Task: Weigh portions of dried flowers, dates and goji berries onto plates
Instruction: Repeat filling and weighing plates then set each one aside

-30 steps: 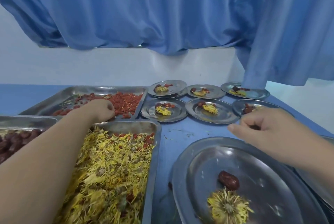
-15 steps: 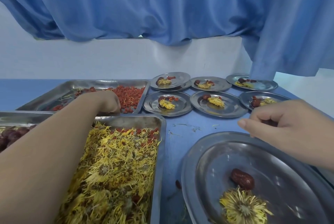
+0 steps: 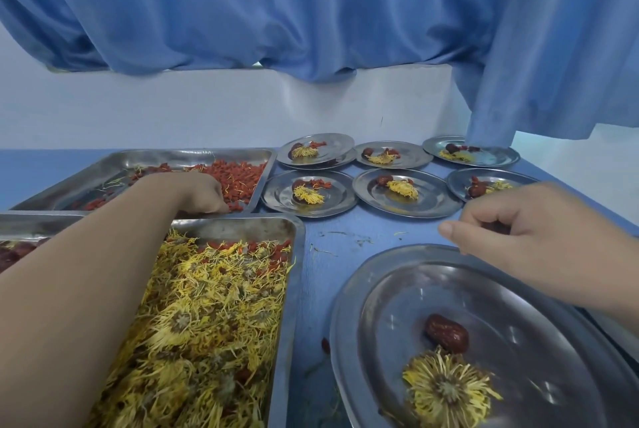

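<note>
Blue curtain (image 3: 311, 5) hangs across the upper frame over a white wall (image 3: 207, 109); work surface is a blue table (image 3: 332, 241). Head view, left half: steel tray of goji berries (image 3: 238, 175) at mid-left, berries heaped toward its right end. Below it, a second steel tray (image 3: 297, 254) full of dried flowers (image 3: 207, 317), yellow, with a few red berries mixed in along the far edge. At the left edge, a third tray (image 3: 34, 220) with dates (image 3: 14, 254), only partly in frame. Left hand (image 3: 202, 194) reaches over the flower tray into the berry tray, knuckles up, fingers curled down into the berries at the near rim; fingertips are hidden, so cannot tell whether anything is pinched. Right half: six small plates (image 3: 404, 192) in two rows at upper right, each with a flower, a date and some red berries. Large plate (image 3: 380, 289) at lower right carries one date (image 3: 446, 332) touching one flower head (image 3: 447, 389). Right hand (image 3: 511, 237) hovers above the far rim of this plate, fingers curled in, thumb pointing left; a dark red piece (image 3: 498, 227) shows inside the curl, kind not legible. One stray berry (image 3: 325, 344) lies on the table just beside the large plate's left rim.
</note>
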`<act>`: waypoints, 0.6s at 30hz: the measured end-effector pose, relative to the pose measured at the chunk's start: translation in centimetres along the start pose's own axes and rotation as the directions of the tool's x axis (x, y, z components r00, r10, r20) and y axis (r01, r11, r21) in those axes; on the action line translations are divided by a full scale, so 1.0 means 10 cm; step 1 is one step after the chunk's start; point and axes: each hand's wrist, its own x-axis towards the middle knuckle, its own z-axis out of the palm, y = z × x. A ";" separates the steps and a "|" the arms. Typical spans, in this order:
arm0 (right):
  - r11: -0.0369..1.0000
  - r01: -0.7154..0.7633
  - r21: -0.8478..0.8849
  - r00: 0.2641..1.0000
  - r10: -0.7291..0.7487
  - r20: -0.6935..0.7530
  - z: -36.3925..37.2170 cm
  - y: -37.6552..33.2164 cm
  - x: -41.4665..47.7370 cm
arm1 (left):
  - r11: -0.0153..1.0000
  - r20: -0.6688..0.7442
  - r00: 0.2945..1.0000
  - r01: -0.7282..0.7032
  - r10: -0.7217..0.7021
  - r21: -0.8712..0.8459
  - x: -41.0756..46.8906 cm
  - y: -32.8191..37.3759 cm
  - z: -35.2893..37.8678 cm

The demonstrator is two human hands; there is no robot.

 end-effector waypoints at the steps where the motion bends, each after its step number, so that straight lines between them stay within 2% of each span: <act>1: 1.000 0.003 0.002 1.000 -0.003 -0.002 0.00 0.00 0.00 | 1.000 0.022 1.000 0.005 -0.006 0.016 -0.01 0.01 -0.01; 7: 1.000 -0.003 0.015 1.000 0.003 0.004 -0.01 0.01 0.00 | 0.999 0.077 0.997 0.004 0.000 -0.045 0.01 0.06 -0.02; 12: 0.999 -0.020 0.041 1.000 0.020 0.004 -0.03 0.03 0.01 | 0.999 -0.004 1.000 0.005 -0.006 -0.054 0.04 0.03 0.00; 18: 0.999 -0.029 0.042 1.000 0.029 0.004 -0.06 0.02 0.00 | 0.998 -0.106 0.993 -0.046 0.051 0.049 0.00 0.04 0.05</act>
